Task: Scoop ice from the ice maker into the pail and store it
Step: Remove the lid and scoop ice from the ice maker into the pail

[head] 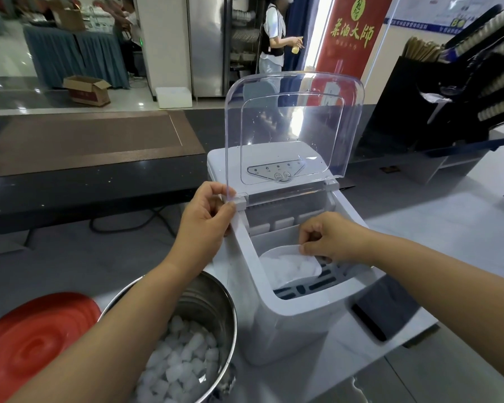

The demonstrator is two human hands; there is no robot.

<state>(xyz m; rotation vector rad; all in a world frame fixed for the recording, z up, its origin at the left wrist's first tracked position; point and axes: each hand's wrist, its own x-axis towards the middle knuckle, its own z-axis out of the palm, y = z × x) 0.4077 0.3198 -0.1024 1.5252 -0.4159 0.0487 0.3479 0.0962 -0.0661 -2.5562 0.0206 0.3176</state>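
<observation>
While the left hand (207,210) pinches the clear lid (294,126) upright for access, the right hand (329,237) grips the ice-filled scoop (280,250) inside the ice maker (288,324), just beside the part-filled pail (213,306).

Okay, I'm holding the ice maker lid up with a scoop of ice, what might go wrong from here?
1. The left hand only pinches the clear lid at its edge; if that grip slips, the lid may drop onto the right hand.
2. The scoop looks full and the left forearm crosses over the pail, so cubes may spill on the way.
</observation>
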